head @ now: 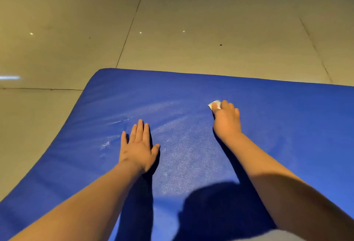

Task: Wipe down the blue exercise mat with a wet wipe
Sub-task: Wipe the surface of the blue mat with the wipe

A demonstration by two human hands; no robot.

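Here one blue exercise mat [287,125] lies flat on a floor [191,20] of large pale tiles. It fills the lower part of the head view, and its rounded far-left corner shows. The mat is padded, with a fine-grained skin. A pale, damp-looking sheen runs across it between the two arms, and a few shallow creases sit just beyond the left fingertips.

Two bare hands are on the mat. The left hand [138,145] rests palm down, its four fingers straight and close together and its thumb spread to the side. The right hand [227,120], farther out and well apart from the left, has its fingers curled over one small white wet wipe [214,104] and presses it to the surface. Only a corner of the wipe shows past the fingertips.

A dark shadow falls across the near edge of the mat. Three small bright glints and one dark speck mark the tiles.
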